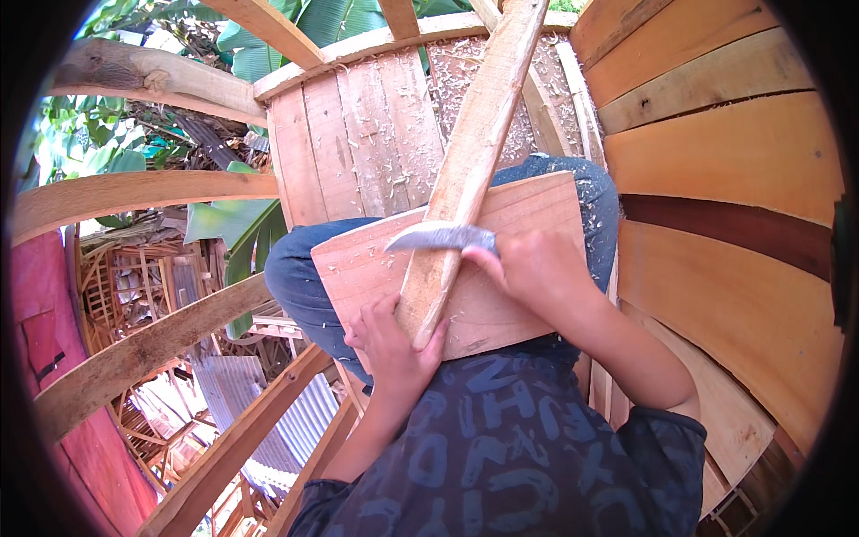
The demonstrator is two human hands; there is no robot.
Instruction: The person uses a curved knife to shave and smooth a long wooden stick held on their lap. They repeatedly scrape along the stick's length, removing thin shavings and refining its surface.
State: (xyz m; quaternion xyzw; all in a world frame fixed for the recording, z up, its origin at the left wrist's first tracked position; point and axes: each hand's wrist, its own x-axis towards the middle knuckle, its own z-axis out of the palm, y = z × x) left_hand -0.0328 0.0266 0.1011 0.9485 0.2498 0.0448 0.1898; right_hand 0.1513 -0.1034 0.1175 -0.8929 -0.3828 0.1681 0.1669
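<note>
A long wooden batten (474,134) runs from my lap up and away to the far right. Under its near end a flat wooden board (528,215) rests across my thighs. My left hand (392,345) is wrapped round the batten's near end, fingers on one side and thumb on the other. My right hand (543,266) is closed round the handle of a knife, whose handle is mostly hidden in the fist. The knife's curved grey blade (434,236) lies across the batten, its tip pointing left.
Wood shavings are scattered over the plank floor (358,134) ahead. A plank wall (725,152) rises close on my right. Open wooden rails (152,331) line the left, with corrugated metal sheets (259,421) below and banana leaves (237,242) beyond.
</note>
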